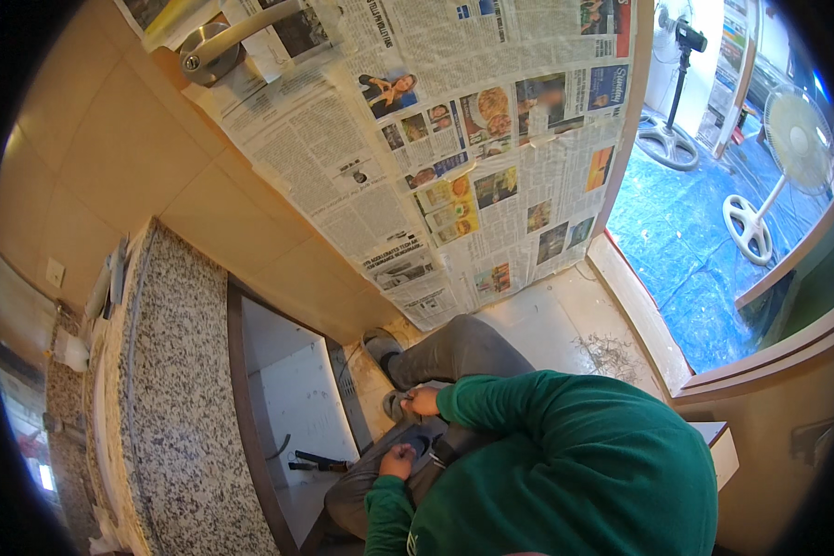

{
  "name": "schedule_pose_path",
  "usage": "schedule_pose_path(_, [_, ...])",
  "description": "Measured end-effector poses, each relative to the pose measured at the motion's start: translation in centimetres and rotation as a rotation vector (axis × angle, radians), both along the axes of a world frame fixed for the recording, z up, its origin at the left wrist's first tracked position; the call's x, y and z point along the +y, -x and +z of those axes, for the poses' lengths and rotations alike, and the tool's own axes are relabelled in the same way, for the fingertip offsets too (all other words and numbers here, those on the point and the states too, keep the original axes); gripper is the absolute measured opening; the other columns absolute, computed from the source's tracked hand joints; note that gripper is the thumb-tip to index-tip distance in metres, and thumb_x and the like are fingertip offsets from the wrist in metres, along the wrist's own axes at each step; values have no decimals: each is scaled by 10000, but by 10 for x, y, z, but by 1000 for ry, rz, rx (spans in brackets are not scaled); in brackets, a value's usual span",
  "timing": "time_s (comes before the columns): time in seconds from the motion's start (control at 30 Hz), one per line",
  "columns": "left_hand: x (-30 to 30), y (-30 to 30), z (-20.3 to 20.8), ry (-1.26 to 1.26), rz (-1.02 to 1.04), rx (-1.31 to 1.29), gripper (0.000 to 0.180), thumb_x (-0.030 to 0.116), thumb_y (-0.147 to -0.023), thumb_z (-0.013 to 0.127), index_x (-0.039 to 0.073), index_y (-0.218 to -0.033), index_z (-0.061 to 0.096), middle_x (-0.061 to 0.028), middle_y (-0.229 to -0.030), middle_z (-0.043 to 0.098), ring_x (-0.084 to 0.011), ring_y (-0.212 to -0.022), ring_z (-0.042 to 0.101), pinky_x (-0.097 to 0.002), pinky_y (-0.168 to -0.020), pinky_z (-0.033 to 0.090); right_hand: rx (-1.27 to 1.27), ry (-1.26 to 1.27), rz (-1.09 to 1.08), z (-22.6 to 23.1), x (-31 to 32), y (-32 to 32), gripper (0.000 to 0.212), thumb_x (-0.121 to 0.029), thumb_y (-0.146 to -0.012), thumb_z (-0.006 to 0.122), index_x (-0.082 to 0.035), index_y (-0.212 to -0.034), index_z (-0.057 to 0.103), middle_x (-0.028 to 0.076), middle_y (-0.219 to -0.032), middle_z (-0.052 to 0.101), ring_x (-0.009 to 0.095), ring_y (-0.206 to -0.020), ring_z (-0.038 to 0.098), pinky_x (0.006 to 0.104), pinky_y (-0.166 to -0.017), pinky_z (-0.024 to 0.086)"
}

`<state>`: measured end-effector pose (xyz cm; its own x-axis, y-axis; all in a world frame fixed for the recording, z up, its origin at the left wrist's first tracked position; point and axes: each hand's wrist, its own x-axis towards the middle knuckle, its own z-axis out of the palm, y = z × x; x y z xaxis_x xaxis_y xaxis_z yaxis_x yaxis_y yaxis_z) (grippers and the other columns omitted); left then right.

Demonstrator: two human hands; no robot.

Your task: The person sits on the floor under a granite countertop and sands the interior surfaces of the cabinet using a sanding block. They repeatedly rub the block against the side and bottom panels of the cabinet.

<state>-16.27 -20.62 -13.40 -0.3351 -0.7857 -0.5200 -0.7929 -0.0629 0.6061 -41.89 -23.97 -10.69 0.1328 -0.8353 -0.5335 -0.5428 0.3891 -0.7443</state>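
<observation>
I sit low with my grey-trousered legs (459, 352) bent in front of me and both hands over my lap. My left hand (398, 461) is curled closed, near my left thigh. Farther out, my right hand (423, 401) is closed too, its fingertips pressed together by my shoe. Whatever either hand holds is too small or hidden to make out. Between my arms lies a small dark object (445, 450) that I cannot identify. Left of my left hand, a black-handled tool (320, 461) rests at the edge of the open white cabinet (296, 398).
Taped newspaper (491, 167) covers the door ahead, except its metal lever handle (215, 54). A speckled granite counter (181, 389) runs along my left. Dark debris (607, 357) lies on the floor tiles. Beyond the doorway, a pedestal fan (795, 139) stands on blue sheeting (663, 241).
</observation>
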Motion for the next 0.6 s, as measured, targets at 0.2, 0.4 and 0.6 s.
schedule_pose_path(0.2, [1,-1,-3,30,-12,47,347,243,-930,667,-12,-1164,643,-131,-1015,708,-212,-905,668,-357,-821,522,-21,34,3,-8,-1,1,682,-545,-974,439,-24,-1412,472,247,-1338,560,411,-1219,547,489,-1026,416])
schedule_pose_path(0.4, [1,4,7,53,-55,11,359,262,-933,656,12,-1191,637,-132,-1011,709,-223,-904,672,-364,-826,519,183,206,329,-35,-12,-6,665,-553,-968,447,-27,-1369,514,250,-1294,587,407,-1194,563,481,-1010,425])
schedule_pose_path(0.6, [4,6,21,-15,-11,-30,416,319,-900,666,31,-1200,654,-195,-1114,695,-312,-1035,666,-399,-905,502,14,111,-11,-15,0,-3,605,-533,-973,458,-15,-1264,571,205,-1153,659,373,-1033,631,471,-904,474])
